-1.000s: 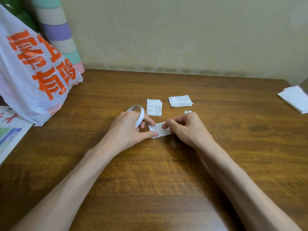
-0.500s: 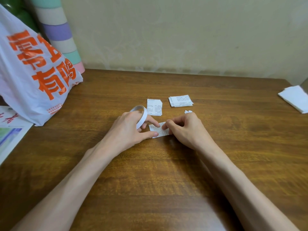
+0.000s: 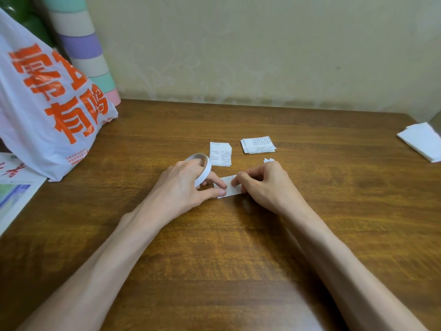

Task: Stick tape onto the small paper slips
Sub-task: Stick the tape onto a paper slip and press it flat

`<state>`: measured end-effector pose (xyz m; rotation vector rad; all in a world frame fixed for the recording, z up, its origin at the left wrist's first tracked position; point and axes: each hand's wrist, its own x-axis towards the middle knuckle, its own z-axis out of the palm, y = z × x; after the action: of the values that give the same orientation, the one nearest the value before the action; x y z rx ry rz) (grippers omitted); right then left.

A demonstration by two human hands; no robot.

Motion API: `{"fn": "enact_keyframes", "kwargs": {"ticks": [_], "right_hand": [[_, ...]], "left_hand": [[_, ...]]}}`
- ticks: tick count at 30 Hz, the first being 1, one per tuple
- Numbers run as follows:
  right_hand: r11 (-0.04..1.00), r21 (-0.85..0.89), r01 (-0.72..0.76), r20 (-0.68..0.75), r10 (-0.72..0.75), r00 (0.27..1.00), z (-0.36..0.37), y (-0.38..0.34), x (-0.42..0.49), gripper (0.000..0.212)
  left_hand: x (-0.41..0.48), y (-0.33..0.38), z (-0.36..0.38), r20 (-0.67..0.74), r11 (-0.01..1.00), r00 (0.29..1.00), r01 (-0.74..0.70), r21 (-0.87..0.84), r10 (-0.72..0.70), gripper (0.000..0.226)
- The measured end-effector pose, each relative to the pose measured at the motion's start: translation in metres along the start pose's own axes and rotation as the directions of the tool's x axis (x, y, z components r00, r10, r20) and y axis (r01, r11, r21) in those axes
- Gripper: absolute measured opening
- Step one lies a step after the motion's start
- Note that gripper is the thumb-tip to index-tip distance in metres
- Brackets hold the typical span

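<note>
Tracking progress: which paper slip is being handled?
The single slip between right hand and left hand, which holds the tape roll; left stack and right stack lie untouched.

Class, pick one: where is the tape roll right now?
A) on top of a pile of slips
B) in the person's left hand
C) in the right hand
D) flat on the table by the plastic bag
B: the left hand grips the tape roll, while the right hand pinches the slip.

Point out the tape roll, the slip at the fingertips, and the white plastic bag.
tape roll (image 3: 206, 171), head view, outer band
slip (image 3: 231, 191), head view, printed face
white plastic bag (image 3: 35, 120), head view, front panel
</note>
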<state>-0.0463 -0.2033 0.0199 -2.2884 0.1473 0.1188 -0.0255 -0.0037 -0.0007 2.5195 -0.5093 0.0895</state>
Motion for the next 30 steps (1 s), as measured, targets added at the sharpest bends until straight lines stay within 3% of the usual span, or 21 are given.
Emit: {"fn": "enact_keyframes", "kwargs": {"ticks": [11, 17, 23, 30], "right_hand": [[0.998, 0.021, -0.064, 0.002, 0.064, 0.998, -0.002, 0.0, 0.001, 0.026], [0.998, -0.008, -0.068, -0.177, 0.065, 0.982, -0.011, 0.012, 0.01, 0.031], [0.977, -0.021, 0.212, -0.132, -0.213, 0.968, 0.001, 0.019, 0.015, 0.01], [0.955, -0.134, 0.265, -0.11, -0.28, 0.954, 0.01, 0.022, 0.021, 0.024]], "left_hand": [[-0.001, 0.003, -0.005, 0.033, 0.999, 0.999, 0.032, -0.037, -0.031, 0.011], [-0.001, 0.004, -0.005, 0.042, 0.999, 0.998, 0.04, -0.018, -0.039, 0.015], [-0.002, 0.006, -0.005, 0.043, 0.999, 0.999, 0.033, -0.027, -0.032, 0.014], [-0.002, 0.007, -0.007, 0.053, 0.999, 0.998, 0.037, -0.02, -0.036, 0.014]]}}
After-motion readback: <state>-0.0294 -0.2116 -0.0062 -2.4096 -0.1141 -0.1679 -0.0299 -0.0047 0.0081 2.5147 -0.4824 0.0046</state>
